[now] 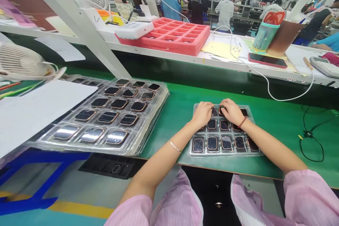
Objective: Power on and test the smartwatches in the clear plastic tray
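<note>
A clear compartmented tray [212,154] on the green tabletop [280,130] holds copper-rimmed smartwatch bodies [212,143], left hand [202,114] and right hand [232,112] curled at its far row, grips impossible to tell, with stacked trays [150,122] bearing more leftward.

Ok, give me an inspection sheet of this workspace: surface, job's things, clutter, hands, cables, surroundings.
Surface: green-topped bench.
Job's things: clear plastic tray of square watch-like units; at left, a stack of similar filled trays, partly covered by white paper.
Clutter: white fan at far left; on the shelf, pink foam tray, phone, teal cup with red-handled scissors.
Hands: left hand and right hand both at the tray's far row; grip unclear.
Cables: white cable drooping off the shelf; black cable on the bench, right.
Surroundings: people at benches beyond.
</note>
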Demonstrator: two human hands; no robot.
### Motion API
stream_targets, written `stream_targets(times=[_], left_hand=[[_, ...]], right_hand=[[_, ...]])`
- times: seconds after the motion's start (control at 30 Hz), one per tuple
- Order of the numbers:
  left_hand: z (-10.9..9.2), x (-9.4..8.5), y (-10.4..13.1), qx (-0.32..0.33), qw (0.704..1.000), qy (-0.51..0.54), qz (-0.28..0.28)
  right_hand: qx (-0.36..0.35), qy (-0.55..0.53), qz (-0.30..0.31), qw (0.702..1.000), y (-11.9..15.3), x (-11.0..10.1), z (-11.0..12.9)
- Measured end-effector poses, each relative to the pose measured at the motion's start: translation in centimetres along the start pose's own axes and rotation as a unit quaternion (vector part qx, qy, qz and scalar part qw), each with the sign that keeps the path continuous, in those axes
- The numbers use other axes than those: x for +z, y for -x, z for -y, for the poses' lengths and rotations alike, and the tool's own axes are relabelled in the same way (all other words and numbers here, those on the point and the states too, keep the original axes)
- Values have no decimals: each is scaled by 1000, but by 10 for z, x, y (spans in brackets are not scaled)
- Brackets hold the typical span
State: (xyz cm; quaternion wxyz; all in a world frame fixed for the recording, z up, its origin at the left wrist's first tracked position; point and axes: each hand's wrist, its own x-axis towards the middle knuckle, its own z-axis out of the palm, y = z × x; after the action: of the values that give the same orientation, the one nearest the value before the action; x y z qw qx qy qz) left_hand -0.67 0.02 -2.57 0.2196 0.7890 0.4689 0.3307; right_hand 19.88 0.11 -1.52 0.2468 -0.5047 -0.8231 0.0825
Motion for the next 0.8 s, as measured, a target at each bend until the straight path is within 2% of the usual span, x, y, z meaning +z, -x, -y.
stream_targets(times=[0.1,0.27,0.4,0.47,0.53,0.67,0.8], left_hand=[[-1,-1,0,2,998,-58,5],[4,-3,-4,-53,997,10,-47],[5,-4,-3,-48,996,48,-53],[4,-4,-3,-50,995,63,-58],[4,-4,-2,-55,994,75,-64],[3,-5,-2,-56,993,84,-64],[2,-6,-2,-52,995,70,-52]], right_hand=[[-33,40,12,999,5,1,-2],[-86,23,2,996,12,-4,1],[-130,38,45,990,10,0,11],[-129,24,51,990,10,0,12],[-111,-1,25,993,11,-3,9],[-79,-37,-23,996,15,-17,-3],[-53,-36,-28,998,22,-31,-18]])
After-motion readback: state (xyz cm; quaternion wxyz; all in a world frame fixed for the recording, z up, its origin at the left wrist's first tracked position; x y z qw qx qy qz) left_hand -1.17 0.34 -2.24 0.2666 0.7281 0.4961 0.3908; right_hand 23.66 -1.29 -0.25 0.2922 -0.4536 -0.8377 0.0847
